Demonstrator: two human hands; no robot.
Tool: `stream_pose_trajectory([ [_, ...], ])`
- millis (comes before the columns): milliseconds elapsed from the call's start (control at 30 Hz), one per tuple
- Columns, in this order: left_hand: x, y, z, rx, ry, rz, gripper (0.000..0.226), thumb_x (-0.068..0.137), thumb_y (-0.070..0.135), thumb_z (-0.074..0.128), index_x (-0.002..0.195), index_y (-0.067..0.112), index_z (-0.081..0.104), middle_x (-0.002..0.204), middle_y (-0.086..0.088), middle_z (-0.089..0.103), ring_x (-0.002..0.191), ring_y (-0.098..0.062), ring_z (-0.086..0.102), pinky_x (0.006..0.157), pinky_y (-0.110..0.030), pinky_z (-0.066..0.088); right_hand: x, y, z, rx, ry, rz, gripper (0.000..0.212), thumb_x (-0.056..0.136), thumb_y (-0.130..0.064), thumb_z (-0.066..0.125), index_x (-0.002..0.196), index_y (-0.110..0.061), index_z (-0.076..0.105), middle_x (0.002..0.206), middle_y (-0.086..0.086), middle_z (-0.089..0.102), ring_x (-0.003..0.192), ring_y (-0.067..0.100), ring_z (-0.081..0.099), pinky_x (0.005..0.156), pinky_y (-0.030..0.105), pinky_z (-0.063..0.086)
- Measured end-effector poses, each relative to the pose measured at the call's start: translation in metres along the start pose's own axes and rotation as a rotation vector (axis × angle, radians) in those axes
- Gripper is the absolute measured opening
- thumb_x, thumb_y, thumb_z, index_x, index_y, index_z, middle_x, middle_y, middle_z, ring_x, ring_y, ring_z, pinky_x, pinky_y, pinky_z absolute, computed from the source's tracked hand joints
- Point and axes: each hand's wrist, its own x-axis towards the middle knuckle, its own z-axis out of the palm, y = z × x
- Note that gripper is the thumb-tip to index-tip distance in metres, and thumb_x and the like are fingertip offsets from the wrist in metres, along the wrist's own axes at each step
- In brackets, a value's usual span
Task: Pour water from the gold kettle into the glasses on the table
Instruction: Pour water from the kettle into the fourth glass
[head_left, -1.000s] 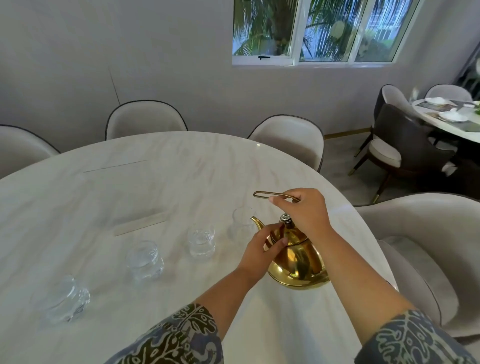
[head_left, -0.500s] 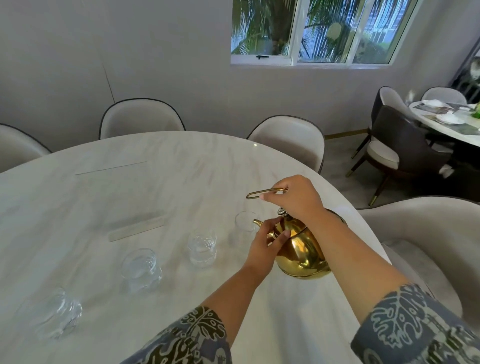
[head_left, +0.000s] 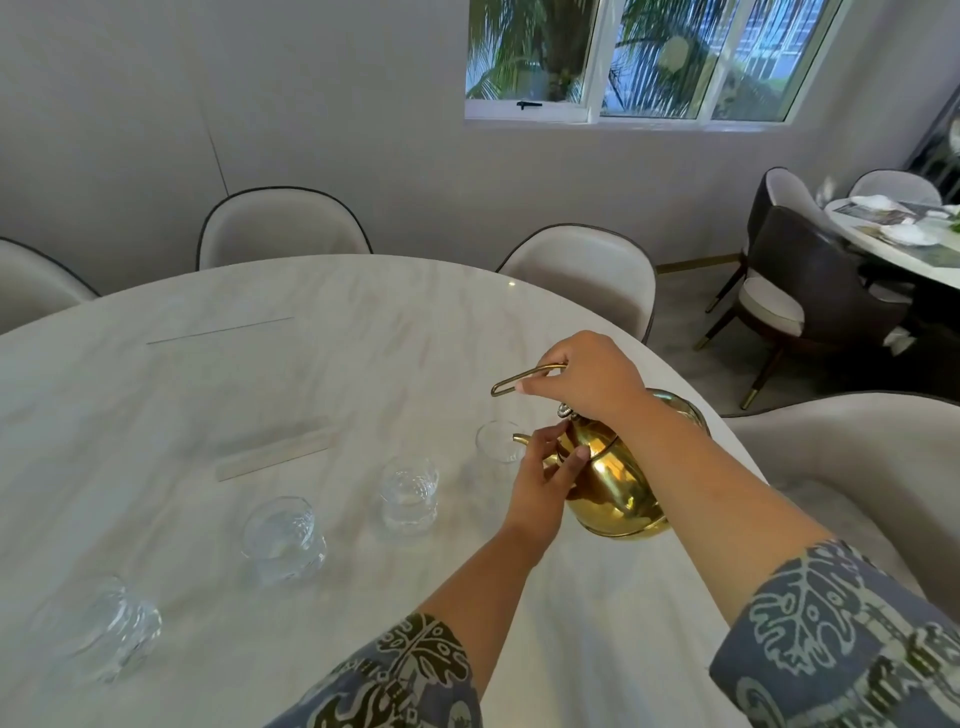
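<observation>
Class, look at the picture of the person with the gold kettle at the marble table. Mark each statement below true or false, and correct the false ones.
1. The right hand grips the gold kettle by its handle. True.
2. The left hand holds a glass. False: it rests on the kettle's lid.
3. Four glasses stand on the marble table. True.
4. The spout points toward the person. False: it points toward the nearest glass.
</observation>
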Motion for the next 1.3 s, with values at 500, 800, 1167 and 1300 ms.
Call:
stream_pose_trajectory([
  [500,-0.003,-0.004,0.007,-0.042,0.018,0.005,0.030,0.092,0.031,0.054,0.119,0.034,0.042,0.111,0.015,0.052,0.111,-0.016,0.054,0.102,-0.039,0.047,0.002,0.003,0.002,-0.042,-0.043,-0.034,0.034,0.078,-0.047,0.071,0.087,-0.015,0.077,0.083,0.004,0.073,0.072,0.018,0.066,0.071,0.033,0.054],
  [800,-0.004,-0.001,0.010,-0.037,0.021,0.004,0.031,0.092,0.031,0.054,0.121,0.033,0.043,0.114,0.013,0.052,0.113,-0.015,0.053,0.102,-0.039,0.046,0.000,0.004,-0.001,-0.039,-0.041,-0.039,0.034,0.079,-0.047,0.071,0.088,-0.015,0.077,0.086,0.003,0.074,0.072,0.018,0.068,0.077,0.037,0.058],
  [1167,-0.006,0.000,0.014,-0.031,0.019,0.010,0.032,0.092,0.034,0.053,0.121,0.036,0.042,0.113,0.016,0.051,0.112,-0.013,0.051,0.101,-0.036,0.045,0.000,0.003,-0.004,-0.061,-0.040,-0.051,0.034,0.078,-0.048,0.070,0.088,-0.015,0.077,0.087,0.004,0.073,0.074,0.019,0.068,0.078,0.038,0.058],
  [1300,-0.006,0.001,0.013,-0.037,0.022,0.014,0.032,0.092,0.034,0.053,0.121,0.037,0.041,0.112,0.018,0.051,0.112,-0.012,0.051,0.102,-0.037,0.045,0.000,0.002,-0.005,-0.062,-0.044,-0.060,0.034,0.078,-0.048,0.070,0.087,-0.015,0.077,0.089,0.004,0.074,0.075,0.019,0.068,0.079,0.038,0.058],
])
